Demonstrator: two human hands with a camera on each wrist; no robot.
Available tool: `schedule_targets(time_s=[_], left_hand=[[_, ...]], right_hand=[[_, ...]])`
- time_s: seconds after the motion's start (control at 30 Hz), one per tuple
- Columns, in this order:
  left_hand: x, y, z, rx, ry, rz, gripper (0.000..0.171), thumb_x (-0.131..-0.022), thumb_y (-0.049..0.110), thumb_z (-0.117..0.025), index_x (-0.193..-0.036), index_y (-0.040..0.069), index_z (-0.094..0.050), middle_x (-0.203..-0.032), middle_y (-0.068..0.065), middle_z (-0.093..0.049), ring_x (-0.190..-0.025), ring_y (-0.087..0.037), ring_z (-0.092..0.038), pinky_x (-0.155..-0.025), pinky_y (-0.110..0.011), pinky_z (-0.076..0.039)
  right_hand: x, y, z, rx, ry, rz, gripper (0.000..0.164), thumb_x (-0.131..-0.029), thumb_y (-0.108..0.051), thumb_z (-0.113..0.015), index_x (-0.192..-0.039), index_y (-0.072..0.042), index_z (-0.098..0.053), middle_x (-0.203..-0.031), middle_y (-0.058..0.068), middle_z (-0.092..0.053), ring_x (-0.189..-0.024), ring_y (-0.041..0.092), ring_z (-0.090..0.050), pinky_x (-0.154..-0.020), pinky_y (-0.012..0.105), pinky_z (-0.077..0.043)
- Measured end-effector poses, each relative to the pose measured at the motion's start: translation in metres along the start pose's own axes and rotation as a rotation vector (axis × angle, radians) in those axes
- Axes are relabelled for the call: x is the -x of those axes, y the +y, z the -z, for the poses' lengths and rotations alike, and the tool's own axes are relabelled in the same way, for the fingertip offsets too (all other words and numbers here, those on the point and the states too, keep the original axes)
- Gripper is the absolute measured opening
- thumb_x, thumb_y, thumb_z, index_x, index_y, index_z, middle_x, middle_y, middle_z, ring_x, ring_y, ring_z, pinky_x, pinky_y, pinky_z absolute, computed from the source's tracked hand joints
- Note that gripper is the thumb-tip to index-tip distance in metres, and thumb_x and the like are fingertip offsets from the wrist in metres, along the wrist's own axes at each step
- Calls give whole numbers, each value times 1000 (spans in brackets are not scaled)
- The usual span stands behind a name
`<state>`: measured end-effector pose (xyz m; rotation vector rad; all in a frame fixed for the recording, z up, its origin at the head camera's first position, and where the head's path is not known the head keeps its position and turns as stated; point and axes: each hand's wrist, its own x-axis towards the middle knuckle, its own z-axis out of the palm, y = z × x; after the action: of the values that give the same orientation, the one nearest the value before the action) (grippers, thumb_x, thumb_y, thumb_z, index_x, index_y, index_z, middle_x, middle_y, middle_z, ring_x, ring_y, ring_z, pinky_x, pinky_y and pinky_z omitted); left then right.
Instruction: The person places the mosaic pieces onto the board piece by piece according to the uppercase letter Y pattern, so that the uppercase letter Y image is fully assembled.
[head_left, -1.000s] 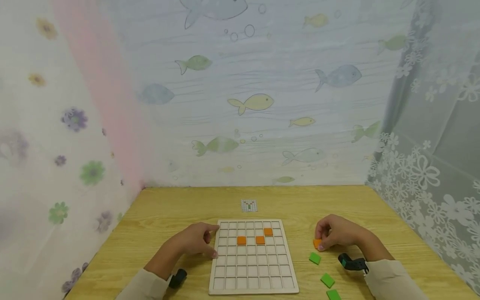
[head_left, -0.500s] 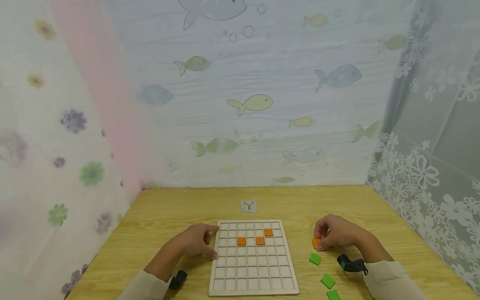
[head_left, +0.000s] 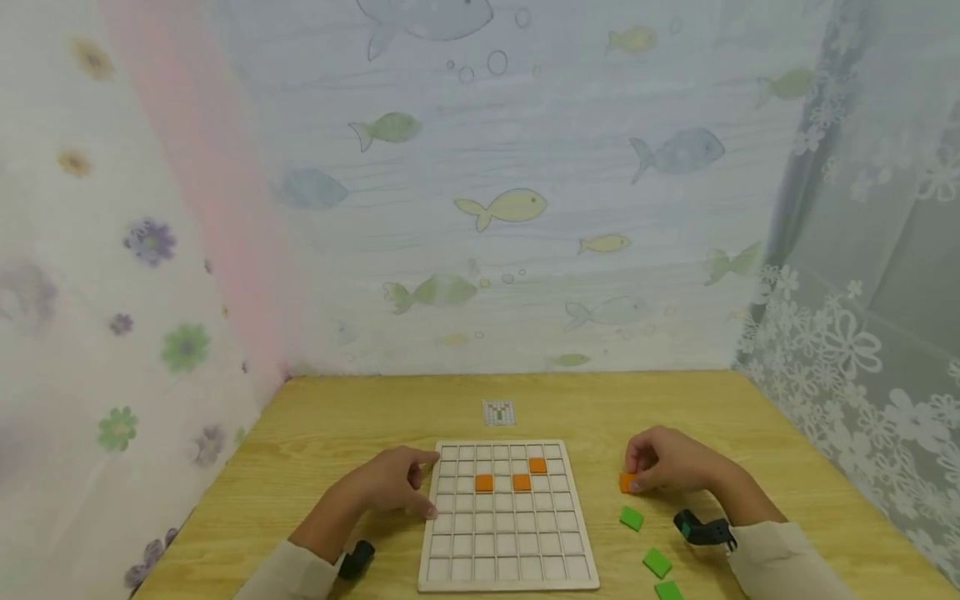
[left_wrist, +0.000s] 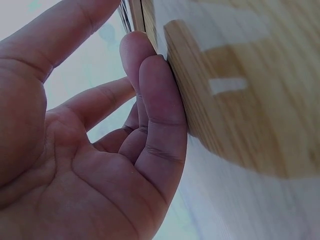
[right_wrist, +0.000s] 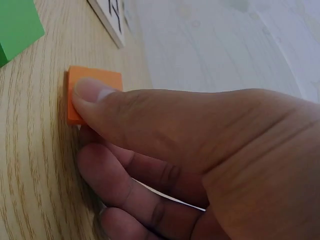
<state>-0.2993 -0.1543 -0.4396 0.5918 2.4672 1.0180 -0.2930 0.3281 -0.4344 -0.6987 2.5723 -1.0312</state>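
Note:
A pale wooden grid board (head_left: pixel 505 581) lies on the table, with three orange tiles (head_left: pixel 521 482) set in its cells. At the board's left edge rests my left hand (head_left: pixel 386 482), index finger and thumb spread along the rim. Its other fingers bend inward against the wooden tabletop in the left wrist view. To the right of the board, my right hand (head_left: pixel 678 461) pinches an orange square tile (right_wrist: pixel 100 75), the thumb lying over its face and the fingers partly hidden behind. The tile is close to the tabletop.
Three green tiles (head_left: pixel 657 562) lie in a loose line right of the board, in front of my right hand. Behind the board is a small card (head_left: pixel 498 412) with a coloured grid pattern. Patterned curtains (head_left: pixel 502 325) stand at the table's back and sides.
My right hand has shifted slightly left with the orange tile between thumb and fingers. The left hand and the board have stayed in place.

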Motion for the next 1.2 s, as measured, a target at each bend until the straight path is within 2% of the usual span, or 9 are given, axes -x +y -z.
schedule_targets(time_s=[0.17, 0.47, 0.67, 0.97, 1.2], left_hand=[[1, -1, -1, -2, 0, 2, 87, -81, 20, -91, -155, 4, -48, -76, -3, -48, -65, -17, -39, -57, -31, -35], [3, 0, -1, -9, 3, -8, 87, -81, 19, -91, -154, 3, -49, -77, -3, -49, -66, -18, -39, -57, -31, -34], [4, 1, -1, -20, 12, -3, 86, -80, 19, -91, -154, 3, -49, -79, -3, -50, -68, -18, -41, -57, -30, -35], [3, 2, -2, -12, 8, -10, 86, -81, 18, -90, -154, 2, -48, -78, -4, -50, -67, -18, -40, -57, -31, -35], [0, 1, -1, -5, 3, -9, 86, -81, 19, -90, -155, 3, -48, -77, -3, -48, -65, -18, -39, -57, -31, -35]], right_hand=[[-1, 0, -2, 1, 27, 32, 12, -92, -17, -80, -94, -9, -70, -86, 4, -68, -73, 16, -63, -63, 31, -52], [-3, -8, -6, 10, 57, 40, 10, -95, -17, -77, -97, -9, -71, -91, 5, -70, -79, 17, -65, -65, 32, -53], [-6, -13, -6, 34, 96, 49, 9, -95, -21, -77, -99, -13, -75, -95, 1, -72, -86, 17, -66, -70, 32, -54], [-13, -24, -3, -34, 127, 26, 12, -95, -19, -77, -103, -10, -78, -96, 4, -77, -84, 21, -74, -71, 33, -59], [-24, -32, -3, -35, 158, 26, 15, -96, -19, -75, -106, -10, -79, -95, 2, -79, -84, 20, -75, -73, 33, -60]])
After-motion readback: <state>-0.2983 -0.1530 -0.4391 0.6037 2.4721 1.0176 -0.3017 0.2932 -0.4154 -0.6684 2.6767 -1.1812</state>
